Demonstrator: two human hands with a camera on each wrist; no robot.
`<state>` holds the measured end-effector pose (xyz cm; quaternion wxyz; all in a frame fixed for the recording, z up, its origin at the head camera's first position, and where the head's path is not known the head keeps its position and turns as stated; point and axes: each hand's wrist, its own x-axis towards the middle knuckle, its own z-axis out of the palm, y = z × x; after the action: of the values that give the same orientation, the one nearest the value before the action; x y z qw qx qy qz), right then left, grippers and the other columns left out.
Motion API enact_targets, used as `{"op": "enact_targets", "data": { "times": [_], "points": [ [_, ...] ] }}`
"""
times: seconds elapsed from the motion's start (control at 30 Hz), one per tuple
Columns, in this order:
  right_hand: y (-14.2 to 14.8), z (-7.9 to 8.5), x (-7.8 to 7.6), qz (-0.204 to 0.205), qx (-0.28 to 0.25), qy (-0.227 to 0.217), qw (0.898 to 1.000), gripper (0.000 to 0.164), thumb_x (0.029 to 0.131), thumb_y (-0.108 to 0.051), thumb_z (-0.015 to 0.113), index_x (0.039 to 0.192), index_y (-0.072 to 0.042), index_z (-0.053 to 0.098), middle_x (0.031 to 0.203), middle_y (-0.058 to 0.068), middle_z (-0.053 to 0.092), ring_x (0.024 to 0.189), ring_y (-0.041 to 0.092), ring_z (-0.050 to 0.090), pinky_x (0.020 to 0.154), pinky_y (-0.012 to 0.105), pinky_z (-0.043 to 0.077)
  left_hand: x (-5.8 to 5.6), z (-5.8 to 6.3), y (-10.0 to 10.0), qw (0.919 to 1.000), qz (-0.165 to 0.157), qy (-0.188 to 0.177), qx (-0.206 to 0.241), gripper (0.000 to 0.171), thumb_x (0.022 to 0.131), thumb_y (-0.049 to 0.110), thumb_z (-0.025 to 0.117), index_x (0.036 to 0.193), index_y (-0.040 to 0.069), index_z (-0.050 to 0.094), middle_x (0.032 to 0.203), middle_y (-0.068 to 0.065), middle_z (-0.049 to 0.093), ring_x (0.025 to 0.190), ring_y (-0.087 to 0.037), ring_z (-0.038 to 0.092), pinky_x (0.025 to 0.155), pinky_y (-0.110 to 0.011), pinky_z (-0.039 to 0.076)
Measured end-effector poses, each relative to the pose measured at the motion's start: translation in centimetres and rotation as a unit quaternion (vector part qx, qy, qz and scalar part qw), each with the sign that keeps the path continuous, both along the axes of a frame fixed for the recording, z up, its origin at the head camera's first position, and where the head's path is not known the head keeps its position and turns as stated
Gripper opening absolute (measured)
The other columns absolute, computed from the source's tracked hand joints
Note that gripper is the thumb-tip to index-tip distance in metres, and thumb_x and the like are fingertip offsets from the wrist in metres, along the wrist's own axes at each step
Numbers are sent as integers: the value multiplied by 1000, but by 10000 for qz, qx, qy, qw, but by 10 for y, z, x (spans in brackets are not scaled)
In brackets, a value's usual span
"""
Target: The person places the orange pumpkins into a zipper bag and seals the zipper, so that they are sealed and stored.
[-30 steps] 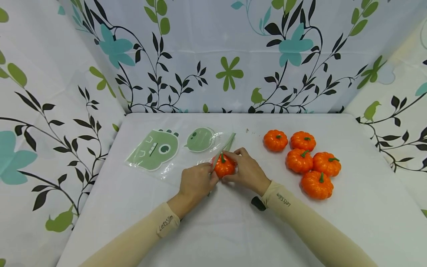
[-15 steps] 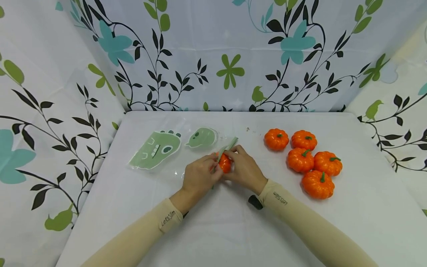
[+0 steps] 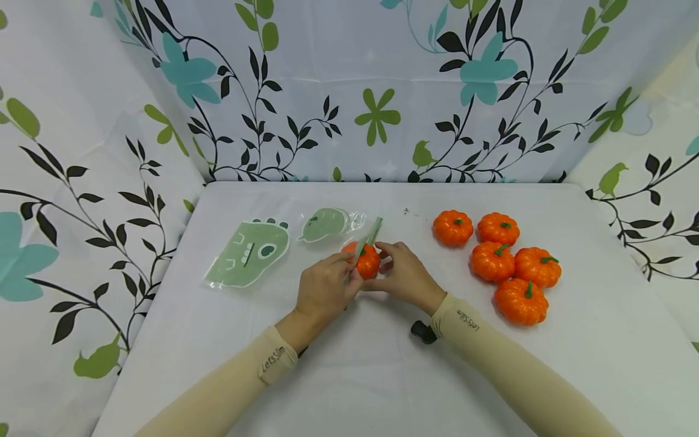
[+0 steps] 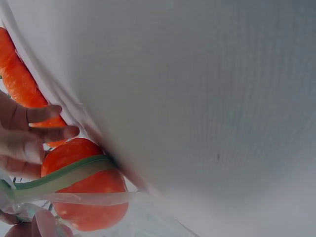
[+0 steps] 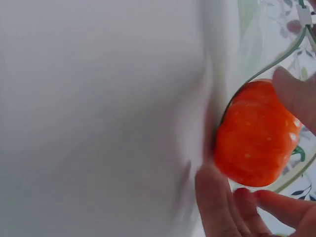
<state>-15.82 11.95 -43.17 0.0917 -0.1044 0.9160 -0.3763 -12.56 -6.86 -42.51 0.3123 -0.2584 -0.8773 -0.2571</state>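
A clear plastic zip bag [image 3: 247,254] printed with green cartoon figures spreads leftward from the hands, its pale green zip strip [image 3: 374,230] standing at the mouth. My left hand [image 3: 326,290] pinches the bag's edge. At the mouth sits a small orange pumpkin [image 3: 368,262] with a green stem; in the left wrist view the strip crosses in front of this pumpkin [image 4: 94,197]. My right hand [image 3: 408,274] has its fingers and thumb spread at the pumpkin's right side. In the right wrist view, the thumb [image 5: 296,96] overlaps the pumpkin and fingertips lie right at its underside.
Several more orange pumpkins [image 3: 491,262] stand clustered on the right of the white table [image 3: 377,376]. A small black object [image 3: 423,332] shows at the right wrist. Patterned curtains [image 3: 322,79] hang behind and at both sides.
The bag's printed figures have shifted, ending slightly lower and further left. The strip bent across the pumpkin, then stood up again. My right hand's fingers have drawn slightly back and spread.
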Motion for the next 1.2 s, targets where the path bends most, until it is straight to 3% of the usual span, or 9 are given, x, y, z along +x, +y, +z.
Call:
{"op": "enact_targets", "data": {
  "times": [0.23,0.43,0.67,0.87,1.07,1.2],
  "points": [
    [9,-5,0,-93,-332,-258,9991,78,81,-39,84,145,-7,53,126,9,59,94,18,64,71,28,57,1,-1,5,9999,-93,-57,-74,6,74,4,72,75,1,77,93,-10,76,80,-23,74,66,-35,61],
    [5,-7,-1,-291,-745,-212,9966,73,83,-34,83,145,-10,52,128,5,58,96,20,65,67,28,58,1,-2,6,9996,-93,227,-168,5,72,5,75,75,0,76,92,-12,76,77,-26,74,64,-36,61],
    [-4,-3,2,-358,-1513,-256,9875,65,79,-10,84,137,-2,56,122,12,54,93,23,70,70,31,59,1,-1,10,9988,-162,434,-186,4,72,3,73,73,0,75,93,-12,77,77,-25,74,61,-35,60],
    [-11,-2,5,225,-1806,-448,9823,35,87,-4,74,120,-1,65,125,16,58,110,33,68,82,35,59,0,-1,11,9990,-133,407,-110,1,71,2,74,71,1,74,92,-10,77,78,-23,74,59,-34,59],
    [-10,-8,4,950,-2254,-589,9678,37,96,2,58,133,6,60,133,21,62,121,36,61,98,42,52,-1,-3,12,9993,-211,232,196,6,69,0,75,74,1,76,93,-10,77,79,-23,74,61,-34,58],
    [-7,-7,6,1189,-2269,-569,9650,38,98,-1,57,134,7,59,135,20,62,126,33,58,104,43,48,-2,-4,12,9995,-175,92,250,6,70,0,74,75,1,78,92,-9,77,81,-22,74,63,-33,59]
  ]
}}
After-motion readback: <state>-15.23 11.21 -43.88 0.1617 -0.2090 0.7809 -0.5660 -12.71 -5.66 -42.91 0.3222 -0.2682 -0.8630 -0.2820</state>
